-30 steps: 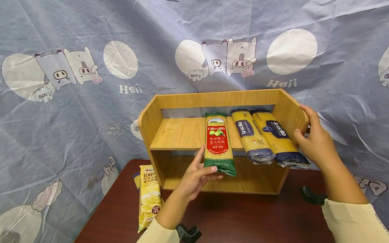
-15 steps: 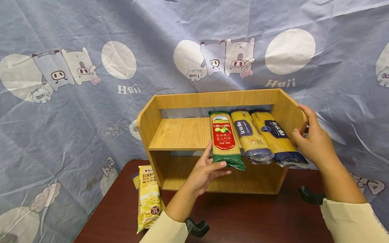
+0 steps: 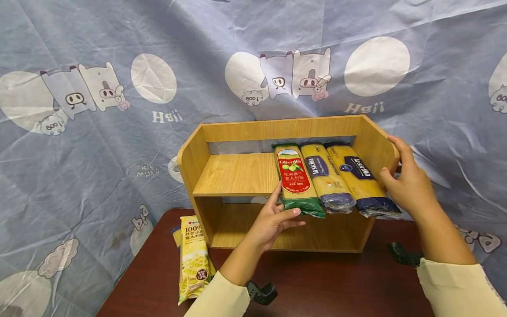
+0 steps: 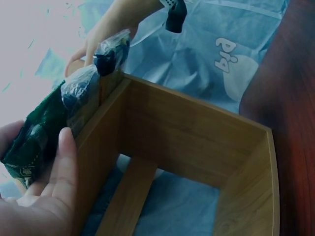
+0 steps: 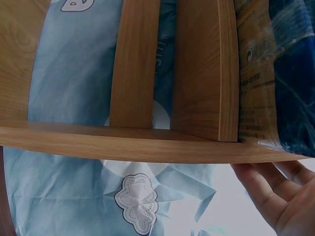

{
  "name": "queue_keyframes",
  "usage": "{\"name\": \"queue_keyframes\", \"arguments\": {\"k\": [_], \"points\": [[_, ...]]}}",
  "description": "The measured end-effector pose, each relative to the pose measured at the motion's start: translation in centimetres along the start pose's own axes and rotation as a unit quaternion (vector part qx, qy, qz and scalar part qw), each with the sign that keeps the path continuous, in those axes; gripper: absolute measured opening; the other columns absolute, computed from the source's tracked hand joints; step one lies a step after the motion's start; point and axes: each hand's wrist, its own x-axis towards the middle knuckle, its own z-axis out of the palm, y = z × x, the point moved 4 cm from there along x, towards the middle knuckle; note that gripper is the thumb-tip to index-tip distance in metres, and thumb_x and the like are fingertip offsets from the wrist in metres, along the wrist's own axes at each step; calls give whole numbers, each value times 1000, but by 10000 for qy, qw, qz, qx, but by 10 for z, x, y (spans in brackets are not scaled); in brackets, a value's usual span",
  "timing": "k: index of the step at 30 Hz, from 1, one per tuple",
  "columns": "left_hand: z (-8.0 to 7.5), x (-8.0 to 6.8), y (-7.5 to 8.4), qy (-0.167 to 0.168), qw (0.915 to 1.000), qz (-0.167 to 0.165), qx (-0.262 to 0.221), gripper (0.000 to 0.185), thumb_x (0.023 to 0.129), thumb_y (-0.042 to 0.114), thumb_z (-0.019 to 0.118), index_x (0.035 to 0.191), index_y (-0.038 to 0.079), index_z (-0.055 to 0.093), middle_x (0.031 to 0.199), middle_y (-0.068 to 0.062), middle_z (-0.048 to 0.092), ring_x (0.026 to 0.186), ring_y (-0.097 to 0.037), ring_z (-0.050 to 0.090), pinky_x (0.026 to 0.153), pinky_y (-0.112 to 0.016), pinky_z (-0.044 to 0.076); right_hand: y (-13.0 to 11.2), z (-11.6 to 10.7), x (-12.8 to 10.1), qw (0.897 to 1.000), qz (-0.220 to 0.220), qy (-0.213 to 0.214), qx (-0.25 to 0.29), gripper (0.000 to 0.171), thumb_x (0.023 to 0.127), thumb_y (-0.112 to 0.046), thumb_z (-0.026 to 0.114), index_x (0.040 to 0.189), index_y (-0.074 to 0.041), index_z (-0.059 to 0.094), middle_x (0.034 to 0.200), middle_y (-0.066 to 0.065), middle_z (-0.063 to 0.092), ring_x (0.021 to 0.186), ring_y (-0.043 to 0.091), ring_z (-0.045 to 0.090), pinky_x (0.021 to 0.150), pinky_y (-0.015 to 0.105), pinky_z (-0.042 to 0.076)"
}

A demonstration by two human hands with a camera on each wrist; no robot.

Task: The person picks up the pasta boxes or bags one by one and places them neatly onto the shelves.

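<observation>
Spaghetti pack (image 3: 296, 181) lies on the shelf's (image 3: 233, 174) upper board, long axis front-to-back, green end overhanging, pinched by the left hand (image 3: 273, 220); right hand (image 3: 409, 185) grips the side panel. Brown table (image 3: 332, 281), printed cloth (image 3: 99, 132) behind.

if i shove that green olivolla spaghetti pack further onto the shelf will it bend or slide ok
The Olivolla spaghetti pack overhangs the upper shelf without drooping, so it is probably stiff. Its glossy film likely slides easily on the wood. Flat and long, it seems unlikely to roll; the left hand holds its end.
</observation>
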Motion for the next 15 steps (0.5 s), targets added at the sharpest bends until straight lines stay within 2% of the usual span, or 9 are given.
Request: {"name": "queue_keyframes", "arguments": {"k": [6,11,15], "points": [[-3,-7,1,408,9980,92,475,97,92,8,72,162,38,11,136,-17,63,97,-18,73,90,-45,60,-1,1,0,10000,11,-29,9,79,97,-16,53,161,-38,13,138,41,50,116,62,55,80,67,49],[-3,-14,2,499,9965,217,641,95,91,12,74,161,36,15,135,-16,63,100,-19,73,88,-43,61,-1,0,0,10000,9,18,54,79,97,-16,53,161,-38,14,138,42,49,116,63,55,80,65,49],[-4,-21,2,538,9958,268,690,88,91,11,74,160,32,23,132,-13,64,104,-18,71,84,-38,61,0,-1,1,10000,-2,29,42,79,96,-15,54,161,-38,15,138,41,50,115,62,56,71,52,52]]}}
